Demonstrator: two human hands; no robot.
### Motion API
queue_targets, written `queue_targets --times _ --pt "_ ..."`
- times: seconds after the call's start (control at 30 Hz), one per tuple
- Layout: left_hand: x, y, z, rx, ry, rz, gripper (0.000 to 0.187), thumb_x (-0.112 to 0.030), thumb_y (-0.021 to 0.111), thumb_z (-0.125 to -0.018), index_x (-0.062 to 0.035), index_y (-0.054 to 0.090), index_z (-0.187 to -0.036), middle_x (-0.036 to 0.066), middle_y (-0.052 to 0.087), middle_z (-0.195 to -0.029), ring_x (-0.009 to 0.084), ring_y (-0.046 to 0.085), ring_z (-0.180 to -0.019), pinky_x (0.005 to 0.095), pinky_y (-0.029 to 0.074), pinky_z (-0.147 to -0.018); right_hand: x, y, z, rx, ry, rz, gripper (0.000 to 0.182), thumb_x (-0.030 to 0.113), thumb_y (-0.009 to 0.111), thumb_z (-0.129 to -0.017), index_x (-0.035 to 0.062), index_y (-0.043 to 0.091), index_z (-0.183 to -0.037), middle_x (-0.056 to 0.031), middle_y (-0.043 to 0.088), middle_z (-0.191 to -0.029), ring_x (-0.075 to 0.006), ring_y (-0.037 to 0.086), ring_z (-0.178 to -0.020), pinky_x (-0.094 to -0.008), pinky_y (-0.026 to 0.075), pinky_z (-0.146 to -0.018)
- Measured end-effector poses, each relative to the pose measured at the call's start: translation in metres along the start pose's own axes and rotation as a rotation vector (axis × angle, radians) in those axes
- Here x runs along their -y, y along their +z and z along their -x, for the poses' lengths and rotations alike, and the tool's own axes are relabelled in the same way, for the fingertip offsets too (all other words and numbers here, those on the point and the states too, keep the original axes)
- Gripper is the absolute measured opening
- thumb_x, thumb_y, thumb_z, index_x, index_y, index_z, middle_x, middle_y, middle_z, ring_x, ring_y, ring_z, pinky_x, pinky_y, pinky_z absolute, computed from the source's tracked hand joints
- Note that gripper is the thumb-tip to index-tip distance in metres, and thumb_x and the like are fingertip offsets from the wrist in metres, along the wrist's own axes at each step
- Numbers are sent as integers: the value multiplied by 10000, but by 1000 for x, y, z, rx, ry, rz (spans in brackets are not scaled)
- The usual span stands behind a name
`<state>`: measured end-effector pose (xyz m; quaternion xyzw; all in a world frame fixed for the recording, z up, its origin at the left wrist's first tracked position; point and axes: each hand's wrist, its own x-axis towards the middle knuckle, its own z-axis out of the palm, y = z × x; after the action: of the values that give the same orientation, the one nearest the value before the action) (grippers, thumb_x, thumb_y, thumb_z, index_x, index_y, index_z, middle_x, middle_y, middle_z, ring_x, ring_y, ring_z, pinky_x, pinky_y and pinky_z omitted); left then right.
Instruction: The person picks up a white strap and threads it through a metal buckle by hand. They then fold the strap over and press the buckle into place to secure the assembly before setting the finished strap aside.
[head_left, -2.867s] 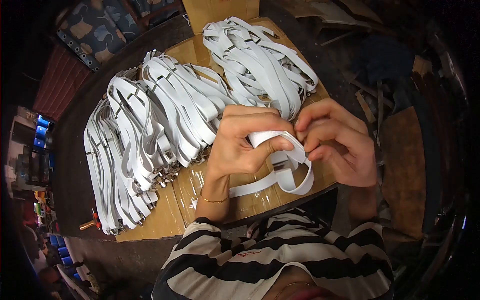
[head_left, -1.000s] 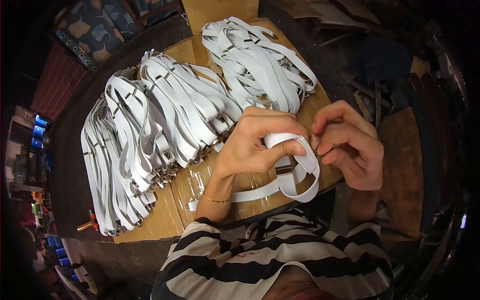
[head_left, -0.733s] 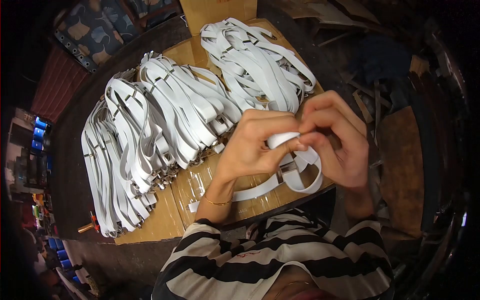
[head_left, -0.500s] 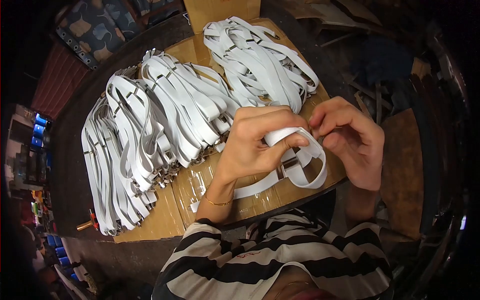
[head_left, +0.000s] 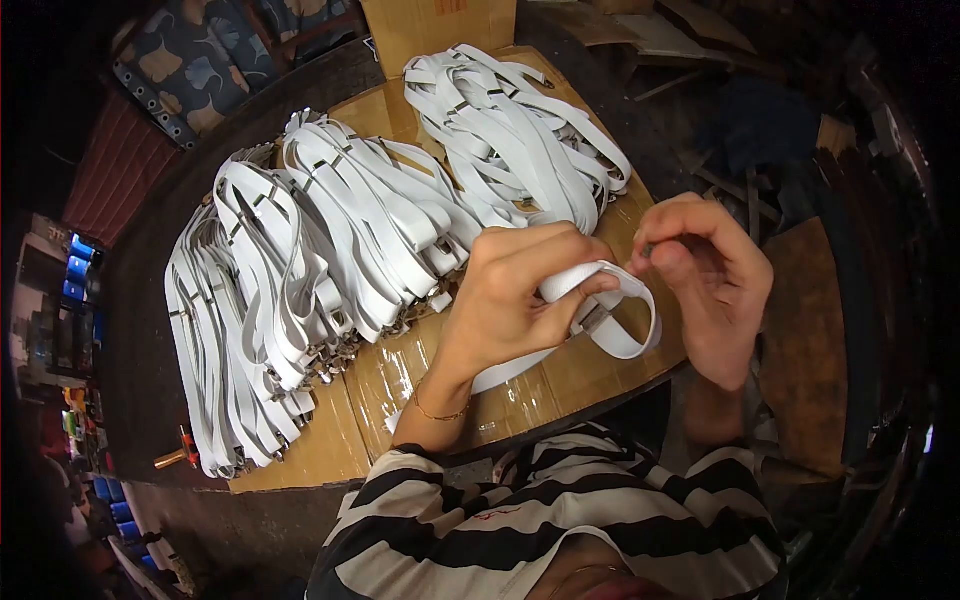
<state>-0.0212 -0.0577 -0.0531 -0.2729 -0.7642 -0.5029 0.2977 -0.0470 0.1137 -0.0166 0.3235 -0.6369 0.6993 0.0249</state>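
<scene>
Gripping a flat white fabric strap (head_left: 622, 345) between the thumb and curled fingers of the left hand (head_left: 520, 290), with the folded upper part pressed in the grasp and a loop hanging out toward the right hand (head_left: 715, 285). Pinching a small dark piece (head_left: 648, 250) between thumb and index finger of the right hand, just beside the held strap, with the other fingers bent. Cannot tell exactly what kind of piece. Holding the strap above a brown cardboard sheet (head_left: 520, 405), with a rectangular metal buckle (head_left: 595, 318) at the loop and a tail running behind the left wrist down to the sheet. Wearing a thin gold-coloured bracelet (head_left: 440, 416) on that wrist, and a black-and-white striped shirt (head_left: 600, 500). Facing a loose heap of white straps (head_left: 510, 140) beyond the hands, near an upright cardboard panel (head_left: 440, 35). Having three long bundles of white straps (head_left: 265, 260) side by side to the left, with metal fittings crowded at the near ends. Also having a wooden-handled tool (head_left: 174, 459) with a red part near the leftmost bundle, on the dark tabletop (head_left: 135, 360).
</scene>
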Motion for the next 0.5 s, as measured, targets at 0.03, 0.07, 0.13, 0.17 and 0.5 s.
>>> queue_targets --times 0.03,0.07,0.13,0.17,0.5 --pt "2 1 0 -47 10 57 136 -21 730 -714 0 626 -799 101 581 -657 276 572 -546 330 431 -491 1 -1 -1 66 -62 85 99 -71 640 -813 -45 603 -901 -117 601 -909 -149 614 -777 -235 490 -665" --pt "2 2 2 -37 -6 44 134 -12 724 -712 3 632 -808 114 596 -673 277 584 -560 320 444 -508 3 -3 -2 132 -122 171 103 -75 644 -805 -43 607 -896 -123 600 -927 -156 618 -801 -236 493 -681" --pt "-1 4 0 -82 -9 2 119 -8 719 -712 4 631 -792 112 604 -680 275 588 -564 310 453 -520 8 -4 -3 239 -211 429 141 -90 661 -775 -35 624 -899 -138 599 -969 -198 634 -833 -262 506 -700" --pt "-2 5 -1 -124 -11 -42 105 -4 715 -713 5 631 -776 110 611 -687 274 592 -568 301 461 -531 10 -1 -1 236 -211 431 141 -90 661 -775 -35 624 -899 -138 599 -969 -198 634 -833 -262 506 -700" --pt "7 -29 2 117 -632 1005 351 -172 483 -926 6 449 -1228 141 666 -877 156 668 -825 220 531 -628 -28 -12 7 68 -253 213 150 -104 646 -797 -73 624 -942 -143 635 -893 -170 633 -805 -249 502 -682"
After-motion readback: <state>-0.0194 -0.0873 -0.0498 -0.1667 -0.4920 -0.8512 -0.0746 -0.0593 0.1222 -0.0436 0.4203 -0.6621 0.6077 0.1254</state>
